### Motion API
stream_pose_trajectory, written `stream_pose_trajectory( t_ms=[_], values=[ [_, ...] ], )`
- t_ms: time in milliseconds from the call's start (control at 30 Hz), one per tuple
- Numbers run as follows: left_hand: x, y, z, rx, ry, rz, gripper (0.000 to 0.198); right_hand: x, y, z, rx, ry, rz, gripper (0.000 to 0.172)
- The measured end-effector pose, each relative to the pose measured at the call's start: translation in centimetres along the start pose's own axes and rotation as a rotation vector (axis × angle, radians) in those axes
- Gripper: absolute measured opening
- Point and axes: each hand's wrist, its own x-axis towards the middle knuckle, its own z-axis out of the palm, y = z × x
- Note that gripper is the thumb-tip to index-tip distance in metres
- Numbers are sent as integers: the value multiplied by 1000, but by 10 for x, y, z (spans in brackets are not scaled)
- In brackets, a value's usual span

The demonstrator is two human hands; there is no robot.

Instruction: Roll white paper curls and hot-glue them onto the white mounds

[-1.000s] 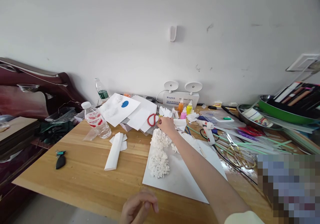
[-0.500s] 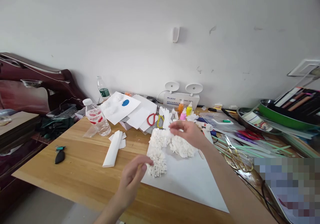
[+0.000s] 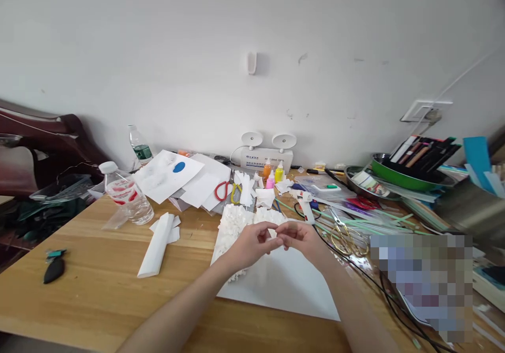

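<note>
My left hand [image 3: 253,244] and my right hand [image 3: 303,241] meet fingertip to fingertip above a white sheet [image 3: 294,290]. The fingers of both are closed in a pinch; whatever lies between them is too small to make out. Under and behind the hands sit ruffled white clusters [image 3: 232,225] that look like crumpled paper, partly covered by my left hand and forearm. A white glue gun [image 3: 305,205] lies just beyond my right hand.
Beyond the sheet are red-and-yellow-handled scissors [image 3: 222,190], small paint bottles [image 3: 270,180] and loose papers [image 3: 161,177]. To the left stand a water bottle [image 3: 128,195] and a folded white strip [image 3: 157,245]. Gold-handled scissors [image 3: 347,237] and black cables [image 3: 361,274] lie right.
My right hand has drawn back from above the white clusters, and my left has moved up and right, so their fingertips now meet. The view has turned to the right.
</note>
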Motion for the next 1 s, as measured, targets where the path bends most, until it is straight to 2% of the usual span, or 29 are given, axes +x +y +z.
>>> stream_pose_trajectory(
  t_ms=[200, 300, 500, 633, 867, 1000],
  values=[
    [-9, -21, -8, -76, 72, -104, 29, 3, 13, 4, -47, 108, 41, 32],
    [-16, -26, -12, -59, 128, -108, 25, 2, 19, 10, -107, 96, 108, 33],
    [-26, -24, -13, 187, 164, -62, 23, -5, 16, 29, -109, 90, 123, 18],
    [-27, -22, -15, 249, 213, -48, 24, -6, 15, 33, -159, 119, 151, 18],
    [-27, -26, -17, 313, 183, -16, 18, -5, 21, 34, -181, 143, 163, 19],
    [-29, -23, -18, 303, 120, 12, 16, -5, 20, 34, -203, 131, 142, 18]
  ],
)
